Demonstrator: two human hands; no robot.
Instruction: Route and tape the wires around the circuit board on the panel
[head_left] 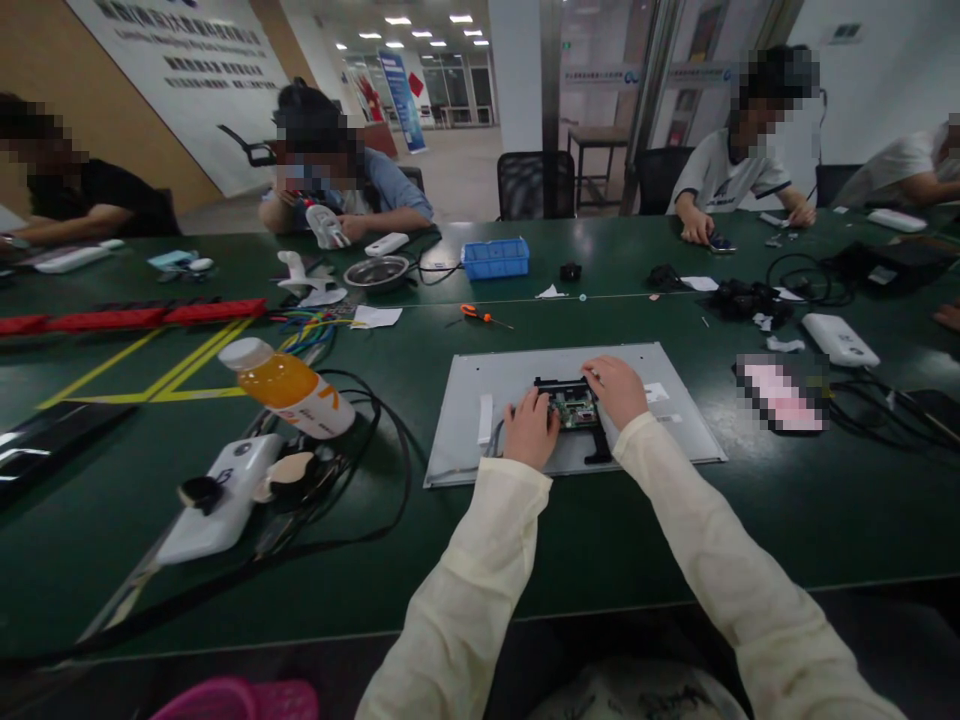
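Observation:
A flat grey metal panel (pixel 465 400) lies on the green table. Near its middle is a green circuit board (pixel 576 408) in a black frame (pixel 598 445). My left hand (pixel 531 428) rests at the board's left edge, its fingers bent over that side; whether it grips anything is too small to tell. My right hand (pixel 616 390) is at the upper right corner of the board, with thumb and fingertips pinched together. What sits between those fingertips cannot be made out. A white strip (pixel 486 420) lies on the panel left of my left hand.
On the green table (pixel 360 590), an orange drink bottle (pixel 289 388), white device (pixel 225 500) and black cables stand left. An orange screwdriver (pixel 477 314) and blue basket (pixel 495 259) lie beyond the panel. A phone (pixel 780 393) is right. Several people sit across.

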